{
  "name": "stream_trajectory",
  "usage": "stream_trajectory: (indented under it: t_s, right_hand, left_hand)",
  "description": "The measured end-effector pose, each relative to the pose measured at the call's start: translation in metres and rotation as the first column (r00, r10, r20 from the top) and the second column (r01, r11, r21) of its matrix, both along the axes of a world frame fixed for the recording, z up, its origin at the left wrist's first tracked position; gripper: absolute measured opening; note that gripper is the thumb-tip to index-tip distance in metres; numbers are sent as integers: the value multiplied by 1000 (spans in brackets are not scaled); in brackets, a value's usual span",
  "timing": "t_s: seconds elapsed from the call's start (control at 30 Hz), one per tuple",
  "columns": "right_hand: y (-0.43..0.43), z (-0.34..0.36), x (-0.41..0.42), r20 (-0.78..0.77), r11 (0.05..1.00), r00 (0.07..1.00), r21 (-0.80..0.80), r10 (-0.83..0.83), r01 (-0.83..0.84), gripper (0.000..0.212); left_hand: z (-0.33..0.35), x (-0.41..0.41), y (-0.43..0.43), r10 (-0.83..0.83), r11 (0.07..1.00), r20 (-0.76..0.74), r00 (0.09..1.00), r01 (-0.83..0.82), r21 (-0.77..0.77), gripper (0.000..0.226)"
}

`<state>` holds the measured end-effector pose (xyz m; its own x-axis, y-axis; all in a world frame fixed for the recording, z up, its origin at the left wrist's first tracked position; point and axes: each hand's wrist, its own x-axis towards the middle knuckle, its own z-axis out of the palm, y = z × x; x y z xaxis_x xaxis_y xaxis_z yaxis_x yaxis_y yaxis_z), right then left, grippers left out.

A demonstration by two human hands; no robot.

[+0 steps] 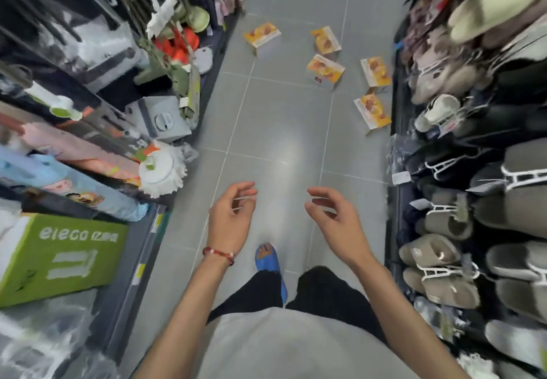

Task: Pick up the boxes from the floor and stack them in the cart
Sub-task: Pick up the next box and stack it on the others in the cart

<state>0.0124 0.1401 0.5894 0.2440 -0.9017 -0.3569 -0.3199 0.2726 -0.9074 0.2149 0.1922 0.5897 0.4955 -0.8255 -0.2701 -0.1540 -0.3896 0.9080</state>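
Aisle, standing, head tipped down.

L hand (231,216) is out in front of me, palm turned inward. Fingers loosely curled, thumb apart, nothing in it. R hand (337,222) is much the same: fingers relaxed and slightly bent, empty. The hands are near each other w/ a gap between, not touching. Red bead bracelet (219,253) on my L wrist.

Five yellow-orange boxes lie scattered on the grey tile floor (266,130), all well ahead of both hands, none touched.
- Box 1 (262,34): far end, L side of aisle, near foot of the L shelving, apart from the others.
- Box 2 (325,40): far end, R of centre.
- Box 3 (325,68): just nearer than box 2, lying at an angle.
- Box 4 (376,71): R of box 3, at foot of the R rack.
- Box 5 (372,111): closest to me, also at the rack foot, just beside box 4.

All lie printed face up. Food pic on each, text too blurred to read.

L side: shelves w/ white mop heads (161,171), rolled textiles, and a green carton (59,254) marked "eleco". R side: rack of slippers (444,260) on hangers, in grey, beige and dark.

Blue sandal (268,259) on one foot, on the floor below my L hand. Black trousers, light shirt.
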Motion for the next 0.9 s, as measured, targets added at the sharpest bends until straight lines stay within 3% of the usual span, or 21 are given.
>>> stream_trajectory:
  t_s: [0.37,0.9]
  right_hand:
    - [-207,-11,-5,97,969,964,30,-247,245,19]
    - [-547,-20,-6,59,951,953,99,-298,292,20]
  left_hand:
    - [-3,-7,-235,-126,992,-25,992,127,26,27]
    - [-4,-5,-565,-121,992,-84,989,123,28,26]
